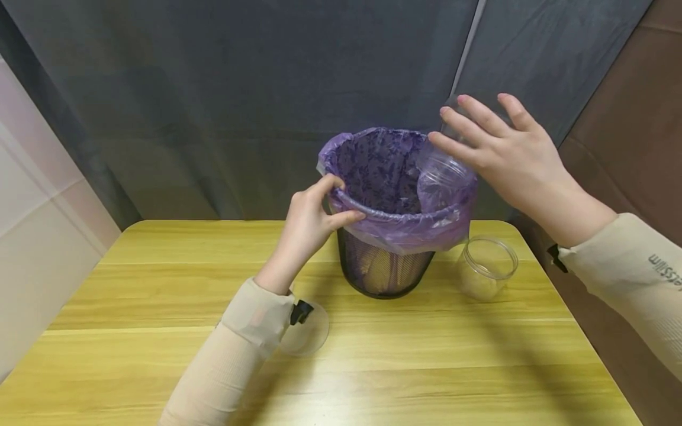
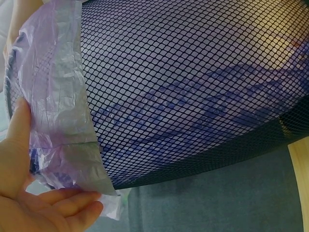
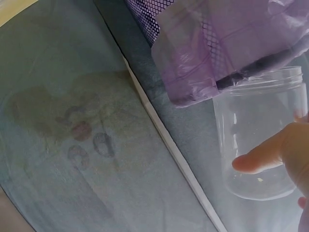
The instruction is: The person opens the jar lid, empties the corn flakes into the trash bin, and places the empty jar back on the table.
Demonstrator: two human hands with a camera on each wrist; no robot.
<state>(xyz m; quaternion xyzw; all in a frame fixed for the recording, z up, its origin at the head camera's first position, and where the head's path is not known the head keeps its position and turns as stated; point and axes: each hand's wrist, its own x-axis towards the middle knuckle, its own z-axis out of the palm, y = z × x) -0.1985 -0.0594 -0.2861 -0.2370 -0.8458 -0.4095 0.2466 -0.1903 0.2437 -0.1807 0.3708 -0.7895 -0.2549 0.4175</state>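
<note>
A black mesh wastebasket (image 1: 386,266) stands on the table, lined with a purple plastic bag (image 1: 405,234) folded over its rim. My left hand (image 1: 311,216) pinches the near left part of that rim through the bag, fingers inside and thumb outside in the head view. My right hand (image 1: 511,157) holds a clear jar (image 3: 256,125) over the right side of the rim. The jar is tilted, its threaded mouth pointing down into the bag, and no lid is on it. In the right wrist view a finger lies along the jar's wall; other fingers are partly hidden.
A second clear jar (image 1: 486,272), lidless, stands on the table right of the basket. Partly behind my left wrist lies a clear round disc (image 1: 306,331). A grey curtain (image 1: 240,106) hangs behind the wooden table (image 1: 160,331).
</note>
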